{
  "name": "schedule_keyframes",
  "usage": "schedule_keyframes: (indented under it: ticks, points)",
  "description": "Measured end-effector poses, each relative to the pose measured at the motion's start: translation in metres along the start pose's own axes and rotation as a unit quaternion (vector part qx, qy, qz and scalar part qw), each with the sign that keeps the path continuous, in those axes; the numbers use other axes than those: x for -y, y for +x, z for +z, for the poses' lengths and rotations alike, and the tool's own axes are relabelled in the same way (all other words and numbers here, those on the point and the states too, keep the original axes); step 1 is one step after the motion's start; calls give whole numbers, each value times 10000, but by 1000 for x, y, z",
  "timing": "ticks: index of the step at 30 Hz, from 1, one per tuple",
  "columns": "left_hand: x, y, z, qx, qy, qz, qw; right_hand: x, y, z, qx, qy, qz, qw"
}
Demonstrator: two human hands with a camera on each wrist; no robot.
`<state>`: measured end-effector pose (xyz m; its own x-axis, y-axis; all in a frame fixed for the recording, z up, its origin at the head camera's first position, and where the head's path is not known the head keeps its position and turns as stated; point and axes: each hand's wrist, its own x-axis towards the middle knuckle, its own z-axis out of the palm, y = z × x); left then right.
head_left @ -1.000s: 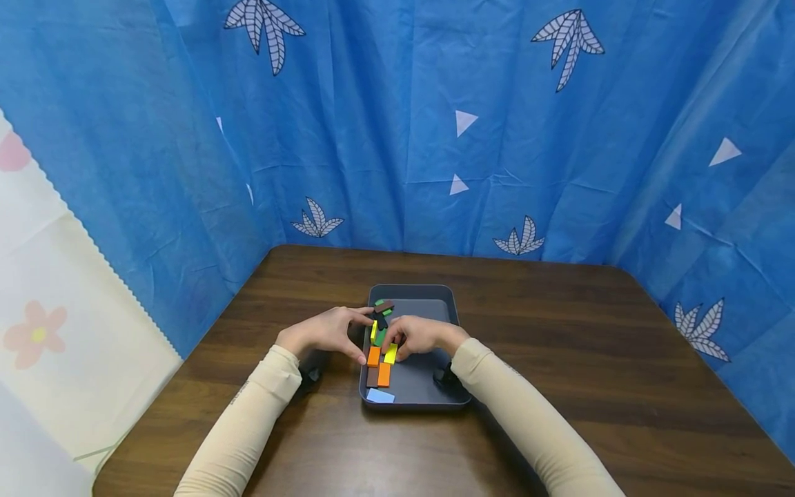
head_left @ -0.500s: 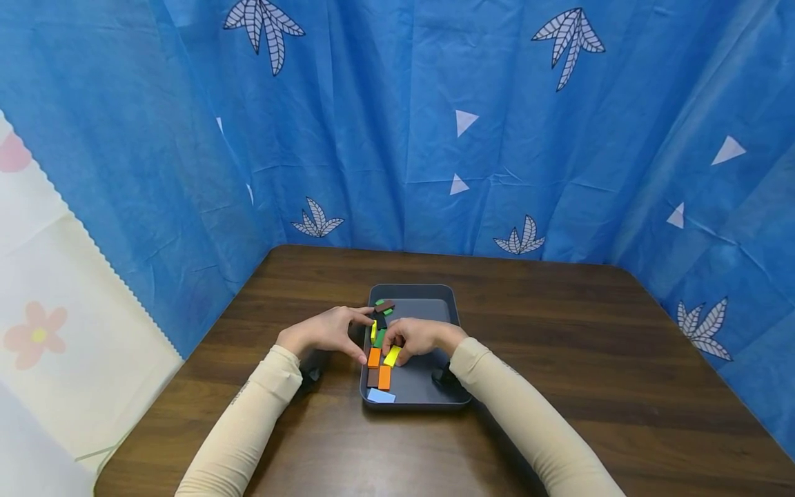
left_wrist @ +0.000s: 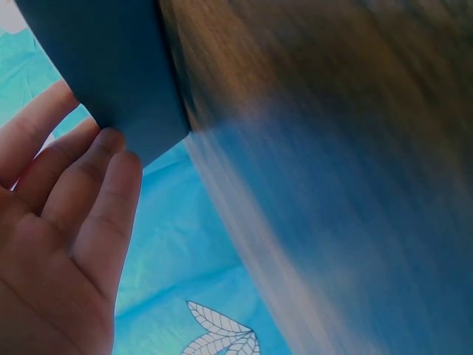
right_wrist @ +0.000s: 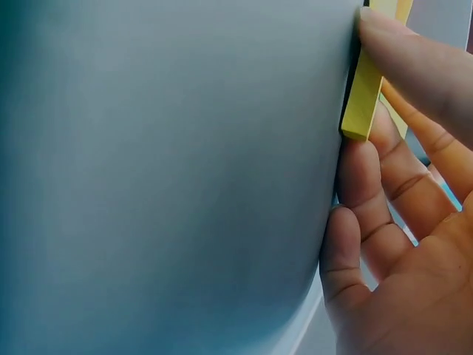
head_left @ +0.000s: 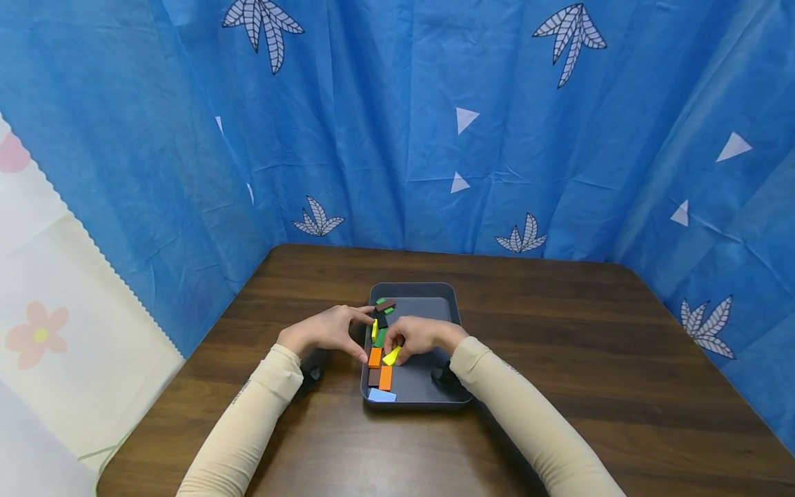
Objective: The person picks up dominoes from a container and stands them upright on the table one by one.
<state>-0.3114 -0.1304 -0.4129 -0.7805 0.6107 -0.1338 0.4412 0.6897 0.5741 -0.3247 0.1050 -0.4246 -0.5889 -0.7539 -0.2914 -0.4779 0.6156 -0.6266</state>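
Inside a dark grey tray point(head_left: 428, 386), my right hand point(head_left: 417, 335) pinches a flat yellow block point(head_left: 391, 356) between thumb and fingers. The right wrist view shows the thumb on this yellow block point(right_wrist: 361, 103), close to the tray floor. My left hand point(head_left: 329, 331) spans the tray's left wall, index finger over the rim by another yellow block point(head_left: 375, 331), thumb by an orange block point(head_left: 375, 357). In the left wrist view the other fingers of the left hand point(left_wrist: 70, 214) lie against the wall's outer side, loosely extended.
A green block point(head_left: 379, 337), a black block point(head_left: 381, 319) and a dark brown block point(head_left: 386, 304) lie farther up the left side. Nearer are another orange block point(head_left: 386, 377), a brown block point(head_left: 374, 377) and a light blue block point(head_left: 381, 395). The wooden table point(head_left: 546, 345) surrounds the tray.
The yellow block in my right hand has turned from lying nearly lengthwise to a more slanted position. My left hand has stayed at the tray's left wall.
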Motion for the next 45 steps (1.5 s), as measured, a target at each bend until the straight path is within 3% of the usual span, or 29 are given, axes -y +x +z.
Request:
schedule_keyframes:
  ticks: [13, 29, 40, 45]
  points:
    - [-2, 0, 1, 48, 3, -73, 10000, 0, -4, -4, -162, 194, -157, 9996]
    - [1, 1, 1, 82, -82, -30, 9999, 4, -20, -23, -796, 732, -489, 9929]
    - [-4, 0, -1, 62, -71, -185, 9998, 2, -46, -40, -1604, 1215, -756, 9766]
    - [-4, -1, 0, 75, -114, -215, 9997, 0, -60, -43, -2107, 1474, -703, 9638]
